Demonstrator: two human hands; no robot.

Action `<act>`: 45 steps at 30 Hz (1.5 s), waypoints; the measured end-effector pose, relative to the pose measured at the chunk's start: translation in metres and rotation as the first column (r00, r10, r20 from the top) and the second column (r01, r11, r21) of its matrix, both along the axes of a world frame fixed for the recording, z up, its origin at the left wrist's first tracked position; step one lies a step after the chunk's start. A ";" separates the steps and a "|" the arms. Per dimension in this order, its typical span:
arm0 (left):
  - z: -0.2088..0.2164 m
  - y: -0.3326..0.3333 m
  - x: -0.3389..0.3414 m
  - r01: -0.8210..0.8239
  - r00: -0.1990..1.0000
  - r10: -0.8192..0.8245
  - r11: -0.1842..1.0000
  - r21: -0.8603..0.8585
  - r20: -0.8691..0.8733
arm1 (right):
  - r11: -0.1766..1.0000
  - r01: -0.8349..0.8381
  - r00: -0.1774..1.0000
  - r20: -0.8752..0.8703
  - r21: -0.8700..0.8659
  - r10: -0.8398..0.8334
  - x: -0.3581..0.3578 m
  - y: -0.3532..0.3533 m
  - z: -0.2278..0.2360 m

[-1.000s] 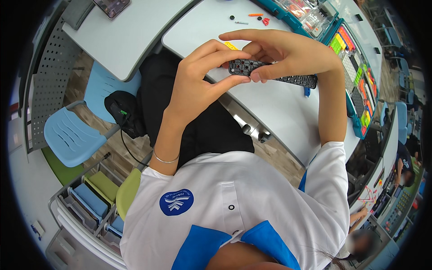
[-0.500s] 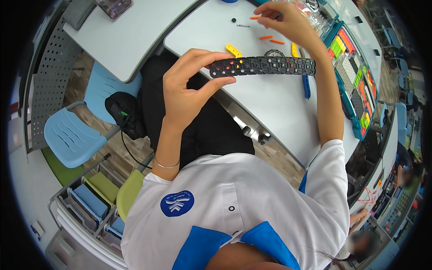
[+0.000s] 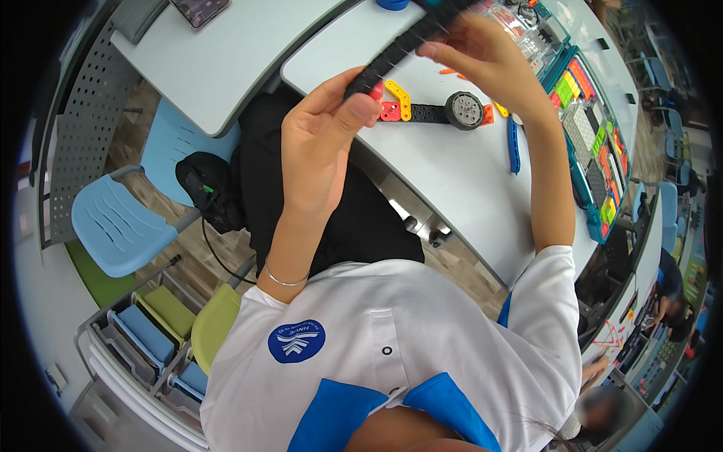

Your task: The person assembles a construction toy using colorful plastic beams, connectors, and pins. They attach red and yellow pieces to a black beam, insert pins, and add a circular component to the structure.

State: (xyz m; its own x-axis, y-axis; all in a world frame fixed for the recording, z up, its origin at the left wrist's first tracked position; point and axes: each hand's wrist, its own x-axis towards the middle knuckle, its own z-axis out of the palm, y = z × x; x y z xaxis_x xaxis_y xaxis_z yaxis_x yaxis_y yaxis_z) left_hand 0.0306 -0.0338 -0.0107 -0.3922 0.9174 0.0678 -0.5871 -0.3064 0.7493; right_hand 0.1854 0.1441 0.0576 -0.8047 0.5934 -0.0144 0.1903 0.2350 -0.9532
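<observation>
My left hand (image 3: 324, 113) is closed on the lower end of a long black ridged strip (image 3: 407, 44), thumb on one side and fingers on the other. A bit of red shows beside that thumb. The strip slants up to the right, past the top edge of the view. Along its upper part my right hand (image 3: 482, 56) is closed, its fingertips partly hidden by the strip. Below, on the table, lies a black frame piece (image 3: 429, 113) with a red block (image 3: 390, 111), a yellow angled beam (image 3: 399, 98), a grey wheel (image 3: 465, 111) and an orange block (image 3: 488, 114).
A blue beam (image 3: 514, 143) and a yellow piece (image 3: 501, 109) lie right of the wheel. Orange pins (image 3: 448, 71) are by my right hand. An open teal case (image 3: 576, 181) of colourful building parts stands at right. A phone (image 3: 199, 9) lies on the left table.
The black strip has swung from level to a steep slant and risen, uncovering the wheel and frame piece. My right hand has come down and in to the strip.
</observation>
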 end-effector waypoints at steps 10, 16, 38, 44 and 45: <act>0.010 -0.001 -0.006 0.384 0.526 -0.435 0.888 0.252 0.731 | 0.923 -0.046 0.961 -0.236 0.381 0.145 -0.001 -0.049 0.026; 0.014 -0.004 -0.001 0.409 0.441 -0.437 0.876 0.258 0.784 | 0.806 0.075 0.932 -0.330 0.587 0.153 -0.012 -0.060 0.016; 0.009 -0.006 0.004 0.359 0.587 -0.443 0.893 0.273 0.678 | 0.728 0.106 0.935 -0.317 0.677 0.158 -0.015 -0.066 0.005; 0.008 -0.009 0.007 0.370 0.624 -0.446 0.892 0.261 0.641 | 0.981 0.015 0.888 -0.453 0.195 0.077 -0.021 -0.068 0.000; 0.005 -0.008 0.007 0.376 0.603 -0.462 0.884 0.279 0.651 | 0.983 0.009 0.895 -0.440 0.182 0.074 -0.020 -0.068 -0.002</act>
